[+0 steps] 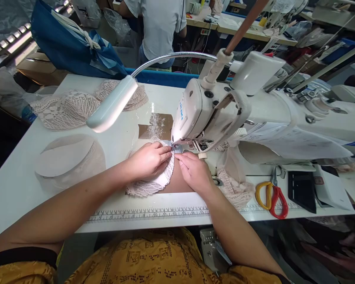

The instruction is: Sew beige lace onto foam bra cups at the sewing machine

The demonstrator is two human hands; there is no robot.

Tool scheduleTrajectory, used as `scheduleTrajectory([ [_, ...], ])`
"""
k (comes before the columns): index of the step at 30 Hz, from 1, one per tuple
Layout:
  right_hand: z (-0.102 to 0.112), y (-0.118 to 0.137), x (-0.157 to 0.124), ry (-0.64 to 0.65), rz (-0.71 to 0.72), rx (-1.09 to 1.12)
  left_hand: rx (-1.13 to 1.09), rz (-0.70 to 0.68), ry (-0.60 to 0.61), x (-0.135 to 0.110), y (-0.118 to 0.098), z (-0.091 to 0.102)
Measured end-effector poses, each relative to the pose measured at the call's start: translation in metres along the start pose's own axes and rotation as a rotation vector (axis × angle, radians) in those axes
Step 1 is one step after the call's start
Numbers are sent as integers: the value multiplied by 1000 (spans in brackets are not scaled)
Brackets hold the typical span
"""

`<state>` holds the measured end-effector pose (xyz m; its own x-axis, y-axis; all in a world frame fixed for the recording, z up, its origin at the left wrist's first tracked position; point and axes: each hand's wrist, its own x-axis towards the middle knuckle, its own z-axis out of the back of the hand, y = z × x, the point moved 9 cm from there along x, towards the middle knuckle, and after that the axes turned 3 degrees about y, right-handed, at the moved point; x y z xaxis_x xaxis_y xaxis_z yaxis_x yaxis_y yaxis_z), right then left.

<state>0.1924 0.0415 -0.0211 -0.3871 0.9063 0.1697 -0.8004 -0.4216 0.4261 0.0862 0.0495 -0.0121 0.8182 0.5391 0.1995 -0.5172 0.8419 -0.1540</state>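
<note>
A pale lace bra cup [148,186] lies under the needle area of a white sewing machine [183,112]. My left hand [149,159] rests flat on the cup, fingers stretched toward the presser foot. On the other side of the needle, my right hand [193,169] has its thumb and forefinger close together at the cup's edge, and the fabric between them is too small to make out clearly. The fingertips of both hands nearly meet beside the foot. More lace fabric [235,189] lies to the right of my right hand.
Lace pieces [73,106] and smooth pale cup pieces [68,159] lie at the left. A lamp [114,102] on a bendable neck hangs over the table. Scissors [272,197] with yellow and red handles lie at the right. A person [161,29] sits beyond the table.
</note>
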Motion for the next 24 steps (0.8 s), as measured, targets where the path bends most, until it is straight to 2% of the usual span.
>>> scheduleTrajectory([
  [6, -4, 13, -4, 57, 74, -87, -30, 15, 33, -7, -1, 4],
  [10, -9, 16, -6, 124, 68, -158, -27, 18, 56, -8, 0, 4],
  [15, -11, 14, -5, 149, 54, -146, -28, 17, 50, -7, 1, 0],
  [24, -16, 10, 2, 180, -7, -221, -20, -74, 54, -3, -1, -1],
])
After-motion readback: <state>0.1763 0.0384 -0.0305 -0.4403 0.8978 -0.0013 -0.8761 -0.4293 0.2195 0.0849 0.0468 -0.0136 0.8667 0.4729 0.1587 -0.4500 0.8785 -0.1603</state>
